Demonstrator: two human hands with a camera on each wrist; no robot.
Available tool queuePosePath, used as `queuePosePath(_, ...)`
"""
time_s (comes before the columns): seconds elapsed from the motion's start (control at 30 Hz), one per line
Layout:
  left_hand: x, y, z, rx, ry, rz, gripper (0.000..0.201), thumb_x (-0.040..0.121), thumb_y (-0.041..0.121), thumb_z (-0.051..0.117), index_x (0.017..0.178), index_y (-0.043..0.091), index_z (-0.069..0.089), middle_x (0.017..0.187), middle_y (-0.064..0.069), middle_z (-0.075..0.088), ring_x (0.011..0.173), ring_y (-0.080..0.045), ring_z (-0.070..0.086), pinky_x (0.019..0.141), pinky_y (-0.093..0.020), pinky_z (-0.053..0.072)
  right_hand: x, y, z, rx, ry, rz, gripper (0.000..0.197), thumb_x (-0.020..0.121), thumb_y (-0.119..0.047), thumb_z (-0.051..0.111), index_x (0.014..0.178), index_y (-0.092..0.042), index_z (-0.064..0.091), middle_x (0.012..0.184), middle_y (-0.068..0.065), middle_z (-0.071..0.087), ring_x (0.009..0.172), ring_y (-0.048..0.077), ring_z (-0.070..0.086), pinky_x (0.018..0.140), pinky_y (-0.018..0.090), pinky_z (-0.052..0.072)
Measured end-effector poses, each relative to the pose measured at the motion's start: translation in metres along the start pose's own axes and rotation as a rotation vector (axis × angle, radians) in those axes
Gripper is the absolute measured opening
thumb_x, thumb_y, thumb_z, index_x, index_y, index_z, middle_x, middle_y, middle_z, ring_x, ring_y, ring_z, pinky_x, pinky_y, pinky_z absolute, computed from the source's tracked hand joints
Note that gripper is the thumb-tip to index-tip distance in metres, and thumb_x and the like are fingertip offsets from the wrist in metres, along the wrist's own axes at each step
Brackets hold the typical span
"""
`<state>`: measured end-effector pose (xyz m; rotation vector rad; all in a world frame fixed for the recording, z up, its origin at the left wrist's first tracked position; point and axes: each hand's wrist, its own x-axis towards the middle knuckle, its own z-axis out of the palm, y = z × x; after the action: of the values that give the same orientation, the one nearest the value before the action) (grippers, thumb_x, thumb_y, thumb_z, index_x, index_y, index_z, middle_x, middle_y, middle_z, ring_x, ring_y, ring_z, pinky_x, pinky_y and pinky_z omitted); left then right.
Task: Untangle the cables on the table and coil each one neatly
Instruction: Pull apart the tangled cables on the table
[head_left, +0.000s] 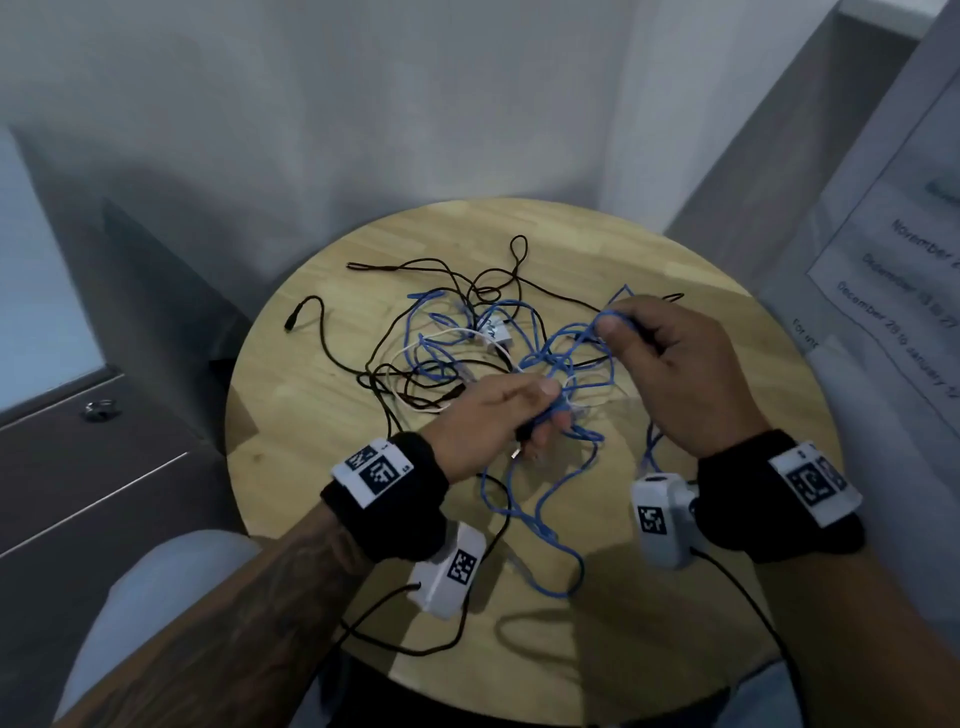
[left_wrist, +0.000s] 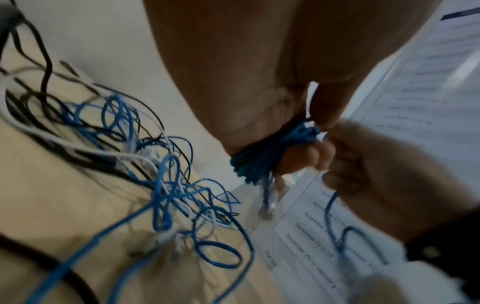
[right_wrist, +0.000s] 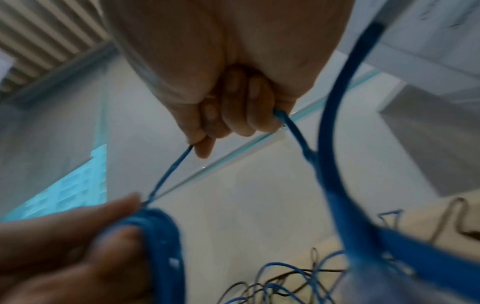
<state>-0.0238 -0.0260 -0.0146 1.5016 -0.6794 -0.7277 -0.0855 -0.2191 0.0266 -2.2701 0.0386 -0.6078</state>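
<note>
Hands (head_left: 587, 384) around thin blue cable (head_left: 540, 525)

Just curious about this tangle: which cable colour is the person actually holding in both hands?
The blue cable. The left hand grips a wound bundle of it and the right hand pinches a strand; the black cable and white cable lie on the table.

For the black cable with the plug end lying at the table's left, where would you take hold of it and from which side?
Probably at the plug end of the black cable, coming from the left edge of the table. That end lies free on bare wood, apart from the blue tangle, so it can likely be drawn out from there.
</note>
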Motion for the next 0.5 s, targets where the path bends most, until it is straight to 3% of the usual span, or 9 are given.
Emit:
queuePosePath(0.1, 0.005, 0.005, -0.002, -0.417, 0.069, -0.052, 0.042, 0.106, 0.027, 0.034, 0.082, 0.005, 0.061, 0.06, -0.002, 0.041, 0.056, -0.016, 0.04, 0.071, -0.031, 0.047, -0.001, 0.027, 0.003, 0.001, -0.062, 0.134, 0.012, 0.097, -0.031, 0.066, 0.089, -0.026, 0.072, 0.08, -0.003, 0.069, 0.074, 0.01, 0.061, 0.069, 0.028, 0.045)
queuePosePath(0.2, 0.006, 0.012, -0.012, -0.8, 0.091, -0.052, 0.04, 0.104, 0.025, 0.031, 0.086, 0.005, 0.06, 0.061, 0.0, 0.039, 0.056, -0.014, 0.04, 0.078, -0.032, 0.047, -0.008, 0.031, 0.02, 0.047, -0.198, 0.193, 0.016, 0.099, -0.032, 0.063, 0.102, -0.025, 0.077, 0.093, -0.017, 0.072, 0.086, -0.005, 0.064, 0.077, 0.019, 0.048)
queuePosePath(0.27, 0.006, 0.015, -0.023, -0.98, 0.12, 0.002, 0.035, 0.102, 0.02, 0.029, 0.093, 0.003, 0.059, 0.065, 0.001, 0.044, 0.059, -0.014, 0.045, 0.086, -0.034, 0.047, -0.015, 0.027, 0.033, 0.023, -0.345, 0.207, 0.019, 0.103, -0.031, 0.056, 0.104, -0.026, 0.074, 0.082, -0.023, 0.066, 0.076, -0.011, 0.06, 0.07, 0.011, 0.045)
queuePosePath(0.33, 0.008, 0.015, -0.041, -1.103, 0.181, 0.085, 0.033, 0.104, 0.018, 0.028, 0.098, 0.003, 0.056, 0.07, 0.0, 0.049, 0.063, -0.014, 0.051, 0.086, -0.035, 0.052, -0.022, 0.02, 0.042, -0.05, -0.505, 0.234, 0.026, 0.105, -0.034, 0.05, 0.094, -0.02, 0.069, 0.066, -0.012, 0.06, 0.058, -0.001, 0.055, 0.061, 0.027, 0.049)
queuePosePath(0.37, 0.01, 0.013, -0.052, -1.136, 0.225, 0.126, 0.033, 0.106, 0.019, 0.028, 0.099, 0.003, 0.055, 0.073, 0.0, 0.051, 0.064, -0.014, 0.054, 0.083, -0.034, 0.055, -0.025, 0.016, 0.046, -0.062, -0.571, 0.248, 0.028, 0.106, -0.035, 0.048, 0.091, -0.019, 0.066, 0.063, -0.007, 0.06, 0.055, 0.007, 0.055, 0.061, 0.038, 0.051)
queuePosePath(0.4, 0.012, 0.011, -0.061, -1.142, 0.284, 0.155, 0.032, 0.106, 0.02, 0.028, 0.1, 0.003, 0.055, 0.074, 0.0, 0.053, 0.065, -0.014, 0.057, 0.08, -0.032, 0.056, -0.028, 0.011, 0.049, -0.059, -0.62, 0.248, 0.029, 0.106, -0.034, 0.048, 0.088, -0.019, 0.065, 0.062, -0.004, 0.061, 0.054, 0.012, 0.056, 0.061, 0.041, 0.052)
queuePosePath(0.5, 0.019, -0.003, -0.08, -1.047, 0.508, 0.195, 0.03, 0.106, 0.022, 0.031, 0.102, 0.004, 0.055, 0.079, -0.001, 0.056, 0.066, -0.013, 0.059, 0.082, -0.032, 0.054, -0.034, -0.008, 0.053, -0.095, -0.707, 0.145, 0.026, 0.105, -0.032, 0.05, 0.082, -0.026, 0.061, 0.06, -0.004, 0.063, 0.05, 0.005, 0.054, 0.062, 0.035, 0.05)
